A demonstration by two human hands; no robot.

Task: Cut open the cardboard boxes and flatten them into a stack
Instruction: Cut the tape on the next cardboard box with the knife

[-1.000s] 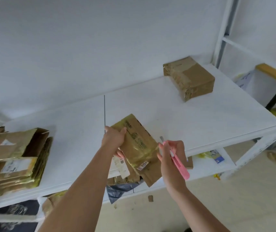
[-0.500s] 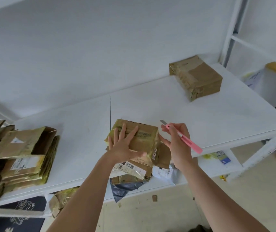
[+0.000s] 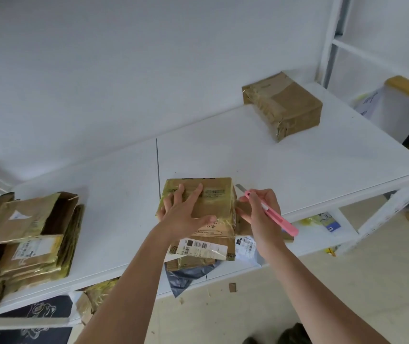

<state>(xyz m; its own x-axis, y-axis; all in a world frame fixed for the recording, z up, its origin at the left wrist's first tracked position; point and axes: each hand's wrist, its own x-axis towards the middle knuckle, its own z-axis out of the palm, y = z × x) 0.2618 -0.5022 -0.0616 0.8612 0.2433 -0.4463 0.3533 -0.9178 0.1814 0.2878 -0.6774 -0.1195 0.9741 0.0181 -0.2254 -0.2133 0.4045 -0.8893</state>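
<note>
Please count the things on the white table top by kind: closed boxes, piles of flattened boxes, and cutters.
Closed boxes: 2, box under left hand and taped box
Flattened-box stack: 1
Pink cutter, gripped by right hand: 1
Total: 4

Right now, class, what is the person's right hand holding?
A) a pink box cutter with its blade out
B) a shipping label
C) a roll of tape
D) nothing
A: the right hand grips a pink box cutter, blade out beside the box that the left hand presses flat.
</note>
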